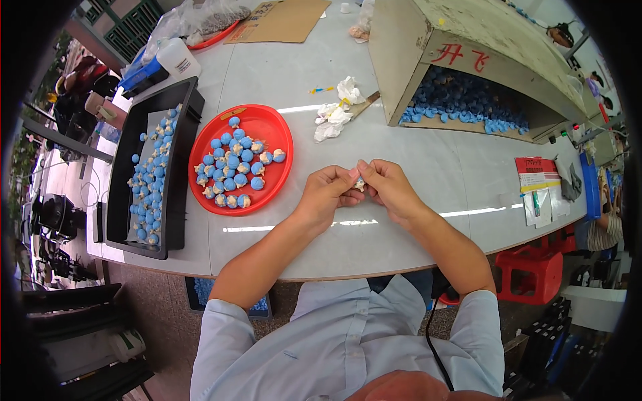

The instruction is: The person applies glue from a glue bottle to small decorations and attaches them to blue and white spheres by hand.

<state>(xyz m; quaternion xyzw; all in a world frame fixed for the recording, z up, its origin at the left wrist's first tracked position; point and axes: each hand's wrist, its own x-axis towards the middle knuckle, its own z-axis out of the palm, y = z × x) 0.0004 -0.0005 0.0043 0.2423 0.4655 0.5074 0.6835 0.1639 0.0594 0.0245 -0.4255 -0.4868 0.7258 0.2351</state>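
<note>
Over the table in front of me, my left hand (328,192) and my right hand (393,190) meet with fingertips pinched together. Between them is a small cream-coloured piece (360,184), mostly covered by the fingers; its exact kind cannot be made out. To the left of my hands lies a round red tray (281,175) holding many small blue balls (233,162) with cream-coloured parts on them. Farther left, a long black bin (175,194) contains more blue balls (150,190) on a pale liner.
A metal box-like cabinet (408,60) at the back right holds a heap of blue pieces (461,100). Crumpled white tissues (332,120) lie beyond my hands beside a flat blade-like tool (365,105). Cardboard (281,20) rests at the back, a red-and-yellow sheet (537,172) at right.
</note>
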